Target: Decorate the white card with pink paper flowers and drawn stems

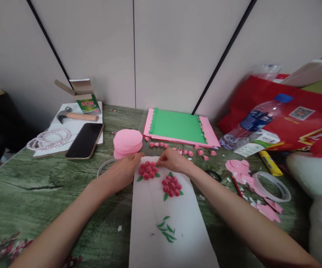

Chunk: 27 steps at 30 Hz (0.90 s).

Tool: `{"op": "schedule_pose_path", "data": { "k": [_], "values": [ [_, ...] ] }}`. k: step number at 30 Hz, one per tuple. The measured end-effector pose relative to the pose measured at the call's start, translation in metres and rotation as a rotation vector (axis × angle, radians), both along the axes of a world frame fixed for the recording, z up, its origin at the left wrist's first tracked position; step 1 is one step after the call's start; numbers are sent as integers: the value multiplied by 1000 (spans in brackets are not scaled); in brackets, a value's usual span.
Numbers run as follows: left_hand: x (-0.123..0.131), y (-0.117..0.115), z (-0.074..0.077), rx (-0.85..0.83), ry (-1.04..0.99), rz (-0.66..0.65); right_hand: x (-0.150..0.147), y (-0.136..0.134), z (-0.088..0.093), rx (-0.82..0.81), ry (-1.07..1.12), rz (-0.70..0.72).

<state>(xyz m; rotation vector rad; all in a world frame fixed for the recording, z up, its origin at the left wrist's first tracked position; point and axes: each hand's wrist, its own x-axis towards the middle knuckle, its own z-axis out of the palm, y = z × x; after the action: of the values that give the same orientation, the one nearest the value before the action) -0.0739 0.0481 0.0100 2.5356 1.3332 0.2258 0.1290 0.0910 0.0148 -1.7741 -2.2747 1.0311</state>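
Observation:
A long white paper sheet lies in front of me on the green table. Two clusters of small red-pink paper roses with green leaves sit on it, the far cluster and the nearer cluster. My left hand rests on the sheet's far left corner, fingers curled, right beside the far cluster. My right hand pinches at the far cluster's right edge; what its fingertips hold is too small to make out. Green leaf sprigs lie lower on the sheet.
A stack of pink paper circles and loose pink roses lie beyond the sheet. Green and pink card sits at the back. A phone, beads and hammer lie left; tape roll, water bottle, red bag right.

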Motion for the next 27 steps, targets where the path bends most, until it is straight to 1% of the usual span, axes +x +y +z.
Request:
{"op": "schedule_pose_path", "data": {
  "k": [5, 11, 17, 22, 27],
  "values": [
    [-1, -2, -1, 11, -19, -16, 5, 3, -2, 10, 27, 7],
    [-2, -2, -3, 9, -50, -37, 16, 10, -1, -64, 134, 39],
    [-3, -1, -6, 7, 11, -14, 11, 10, -1, -42, 91, 48],
    [-2, -1, -1, -23, 28, 3, 9, 9, 0, -45, 74, 63],
    [0, -3, 5, -25, 46, 11, 4, 5, -1, -17, 16, 44]
  ]
}}
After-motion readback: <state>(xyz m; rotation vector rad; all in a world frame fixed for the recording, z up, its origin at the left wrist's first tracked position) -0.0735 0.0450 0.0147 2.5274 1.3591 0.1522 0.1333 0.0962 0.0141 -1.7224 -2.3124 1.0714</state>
